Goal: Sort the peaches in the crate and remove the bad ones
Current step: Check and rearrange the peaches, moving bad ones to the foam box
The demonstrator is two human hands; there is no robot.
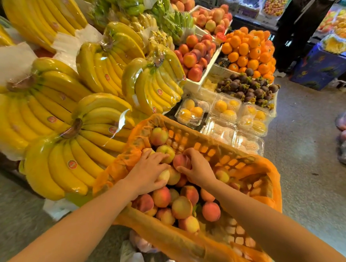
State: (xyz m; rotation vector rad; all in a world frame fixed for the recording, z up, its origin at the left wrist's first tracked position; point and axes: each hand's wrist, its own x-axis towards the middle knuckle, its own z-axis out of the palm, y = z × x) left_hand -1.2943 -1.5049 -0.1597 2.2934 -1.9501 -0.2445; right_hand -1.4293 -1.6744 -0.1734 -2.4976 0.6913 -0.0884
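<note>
Well into the handling, nowhere near finished, judging by the heap. Reaching with both arms into an orange crate [236,159] lined with orange netting, close in at 6 o'clock of the fruit display.

Clasping a red peach [181,161] in the right grip [198,167], fingers and thumb curled round it, just past the crate's middle toward 12 o'clock. Lifted clear or resting on the pile: cannot tell which. Resting the left grip [148,173] released at 10 o'clock of the crate, fingers stretched flat across the fruit, tips touching a yellow-green peach [166,153], thumb beside a pale peach [164,175]. Plainly clasping nothing there.

Left to check, by the look of it: the bulk of the peaches [181,207], heaped from the middle down to 6 o'clock, plus a few against the far wall at 11 o'clock. Mixed red, pink and yellow skins, with no clear rot or bruising visible from here, so no telling good from bad.

Nowhere in view a definite reject pile. Possibly a plastic bag [141,244] of pinkish fruit below the crate at 6 o'clock, but too hidden to say. Probably weighing up the red peach now, with no verdict yet.

Around the crate: bananas [72,146] at 9 o'clock, clear boxes [226,109] of yellow fruit at 1 o'clock, mangosteens [247,88] and oranges [249,53] beyond those, floor [305,156] at 3 o'clock.
</note>
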